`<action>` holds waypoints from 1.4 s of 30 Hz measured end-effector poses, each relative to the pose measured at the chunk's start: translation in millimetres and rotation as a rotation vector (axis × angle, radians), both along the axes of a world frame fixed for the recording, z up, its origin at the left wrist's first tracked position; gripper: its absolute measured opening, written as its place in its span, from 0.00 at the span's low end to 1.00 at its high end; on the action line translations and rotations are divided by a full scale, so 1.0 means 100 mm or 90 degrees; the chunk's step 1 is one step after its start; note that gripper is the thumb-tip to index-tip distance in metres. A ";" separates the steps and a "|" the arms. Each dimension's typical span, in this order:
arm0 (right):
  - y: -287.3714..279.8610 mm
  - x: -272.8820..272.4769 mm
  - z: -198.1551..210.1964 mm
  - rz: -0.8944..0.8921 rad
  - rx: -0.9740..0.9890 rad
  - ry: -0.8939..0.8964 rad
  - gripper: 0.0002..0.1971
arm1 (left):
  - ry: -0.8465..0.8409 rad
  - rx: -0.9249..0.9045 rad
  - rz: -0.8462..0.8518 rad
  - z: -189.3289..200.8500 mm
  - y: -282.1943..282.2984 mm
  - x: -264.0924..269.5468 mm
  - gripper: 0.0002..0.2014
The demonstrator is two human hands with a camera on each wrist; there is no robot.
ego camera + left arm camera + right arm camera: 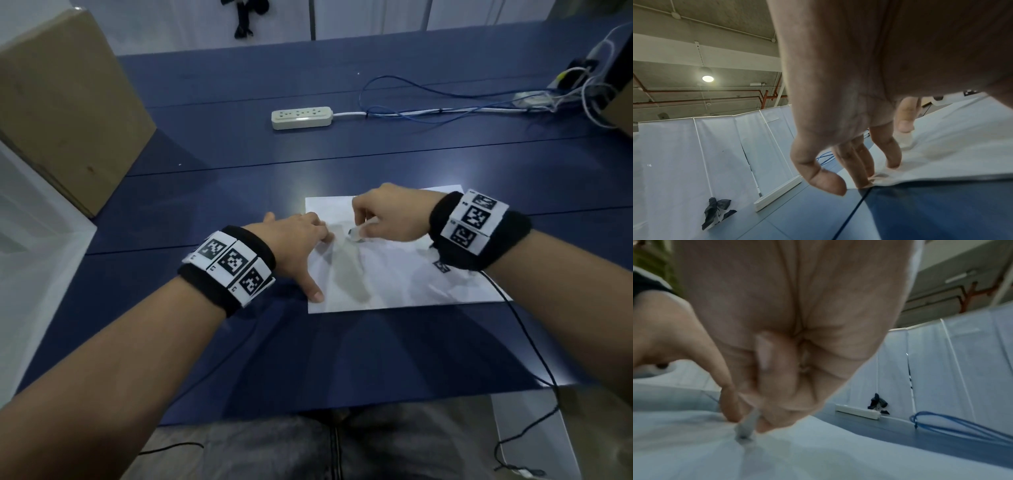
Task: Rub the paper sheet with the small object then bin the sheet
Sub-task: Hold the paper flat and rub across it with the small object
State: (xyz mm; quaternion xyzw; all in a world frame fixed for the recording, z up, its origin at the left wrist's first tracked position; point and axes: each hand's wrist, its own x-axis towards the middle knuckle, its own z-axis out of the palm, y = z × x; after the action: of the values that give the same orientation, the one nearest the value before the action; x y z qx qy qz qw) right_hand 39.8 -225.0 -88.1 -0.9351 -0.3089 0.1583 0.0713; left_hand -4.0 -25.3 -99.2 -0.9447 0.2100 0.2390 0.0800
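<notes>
The right hand [387, 219] is pinching the small object [354, 234], a pale stub, between thumb and fingertips, its grip narrow and closed on it, and is pressing its lower end onto the paper sheet [404, 274]. The wrist view is showing the small object's tip [745, 430] meeting the paper where a shallow crease is gathering. The left hand [294, 240] is lying with fingers spread and straight, holding nothing, its fingertips [893, 164] bearing on the sheet's left part while the thumb is reaching down toward the sheet's near-left corner. The sheet is lying flat on the blue desk [239, 192], nearer the person than the white power strip [301, 118], which sits well beyond the sheet's far edge. To rub well, the strokes should probably run away from the pinning fingers, not toward them, so the paper is pulled taut and not bunched. Pressure wants to stay moderate: the sheet is already looking rippled right of the small object, and a hard push could tear it or skid it across the desk. No bin can be identified for certain in these views.
</notes>
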 end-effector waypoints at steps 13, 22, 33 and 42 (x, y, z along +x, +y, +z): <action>-0.05 0.00 -0.05 0.027 0.016 0.016 0.06 | 0.009 -0.003 0.014 0.02 -0.03 -0.01 0.57; 0.00 0.02 -0.02 0.014 0.007 0.056 0.06 | 0.011 0.005 0.014 0.03 -0.05 0.00 0.57; 0.00 -0.05 -0.03 0.041 0.021 0.106 0.03 | 0.013 0.010 0.013 0.06 -0.08 -0.01 0.55; -0.04 -0.20 -0.04 0.104 0.000 0.238 0.05 | 0.017 0.017 0.008 0.05 -0.08 -0.01 0.55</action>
State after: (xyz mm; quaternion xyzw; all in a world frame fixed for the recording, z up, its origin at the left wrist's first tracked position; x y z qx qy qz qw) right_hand 19.6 -229.4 -91.7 -0.8612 -0.3651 0.3345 0.1144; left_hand -5.1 -33.5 -94.1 -0.9415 0.2014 0.2553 0.0885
